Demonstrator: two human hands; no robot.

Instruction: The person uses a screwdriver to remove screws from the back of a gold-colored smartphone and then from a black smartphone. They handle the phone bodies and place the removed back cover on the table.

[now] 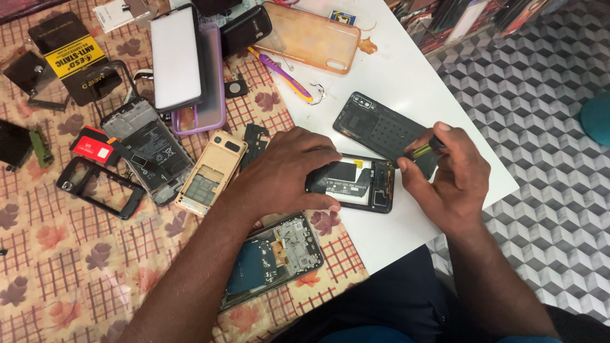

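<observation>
While pressed flat by the left hand (pixel 279 174), fingers spread across its near end, lies opened black smartphone (pixel 356 183) on the white table (pixel 406 76), back cover off, dark innards and a pale label showing. Just right of that phone: right hand (pixel 448 174), closed in a pinch on a small screwdriver (pixel 422 150) with a yellow-and-black grip, tip hidden, so contact with the phone impossible to tell. Just beyond the phone, touching the right fingers: detached black back cover (pixel 381 130), camera cut-out at its far corner. Left of the phone, on a floral checked cloth (pixel 76 254): gold phone shell (pixel 210 173), then a stripped phone with bare black battery (pixel 149 152), then a small red rectangular package (pixel 92 145). Far left and beyond: a black anti-static bag with a yellow rectangular label (pixel 75 56). Near of the phone: another opened handset with a blue board (pixel 270 257). Well beyond: an orange translucent phone case (pixel 311 35), a purple-and-yellow tool (pixel 283 73), a white slab on a purple case (pixel 178 57).
</observation>
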